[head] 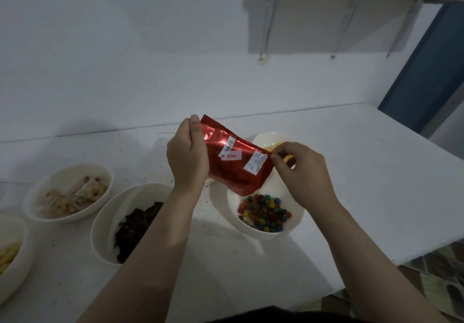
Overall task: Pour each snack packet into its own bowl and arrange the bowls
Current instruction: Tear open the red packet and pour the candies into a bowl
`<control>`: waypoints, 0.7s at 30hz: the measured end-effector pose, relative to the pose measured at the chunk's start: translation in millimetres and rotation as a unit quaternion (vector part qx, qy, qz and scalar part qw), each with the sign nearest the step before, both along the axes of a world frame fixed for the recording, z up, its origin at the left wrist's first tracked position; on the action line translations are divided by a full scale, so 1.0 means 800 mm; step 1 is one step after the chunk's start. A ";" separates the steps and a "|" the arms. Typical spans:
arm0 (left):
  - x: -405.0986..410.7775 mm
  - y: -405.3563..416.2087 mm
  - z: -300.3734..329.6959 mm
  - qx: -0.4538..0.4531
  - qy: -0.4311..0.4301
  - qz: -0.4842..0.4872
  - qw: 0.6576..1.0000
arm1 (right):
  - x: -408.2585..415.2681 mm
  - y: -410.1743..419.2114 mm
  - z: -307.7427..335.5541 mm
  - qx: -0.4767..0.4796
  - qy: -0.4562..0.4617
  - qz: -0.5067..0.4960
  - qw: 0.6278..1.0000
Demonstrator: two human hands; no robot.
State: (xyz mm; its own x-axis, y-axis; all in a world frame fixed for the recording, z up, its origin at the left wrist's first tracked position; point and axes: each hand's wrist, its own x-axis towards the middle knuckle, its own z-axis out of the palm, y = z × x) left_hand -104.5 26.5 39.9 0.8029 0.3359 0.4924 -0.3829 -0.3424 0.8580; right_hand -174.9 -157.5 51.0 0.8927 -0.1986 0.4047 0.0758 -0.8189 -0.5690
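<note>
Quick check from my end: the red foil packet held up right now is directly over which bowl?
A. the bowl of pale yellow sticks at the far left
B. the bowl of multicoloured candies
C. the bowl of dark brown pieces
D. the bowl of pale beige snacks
B: the red foil packet, held by the left hand and right hand, hangs with its lower corner just above the bowl of multicoloured candies.

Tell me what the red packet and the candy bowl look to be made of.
Red packet: likely metallised foil or plastic film, glossy, judging by bright glare and creases.
Candy bowl: smooth, opaque white with a soft sheen; ceramic or melamine, cannot tell which.
</note>
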 end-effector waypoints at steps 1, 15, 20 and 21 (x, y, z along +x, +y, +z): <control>-0.001 0.000 0.000 -0.003 0.001 0.001 1.000 | 0.000 0.000 -0.002 -0.007 -0.015 -0.004 1.000; -0.031 -0.006 0.001 0.094 -0.058 -0.017 0.994 | 0.003 0.032 0.001 0.094 0.001 0.110 0.989; -0.039 -0.013 -0.012 0.093 -0.086 -0.043 0.991 | -0.005 0.020 -0.008 0.148 0.002 0.092 0.985; -0.040 -0.014 -0.015 0.094 -0.096 -0.043 0.990 | -0.007 0.017 -0.010 0.148 0.002 0.084 0.985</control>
State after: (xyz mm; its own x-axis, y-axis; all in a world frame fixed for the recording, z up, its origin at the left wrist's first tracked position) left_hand -136.6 15.4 27.6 0.7106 0.1576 0.6857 -0.5671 -0.4487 0.6907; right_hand -180.3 -143.7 43.3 0.9246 -0.1568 0.3472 0.1927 -0.5936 -0.7813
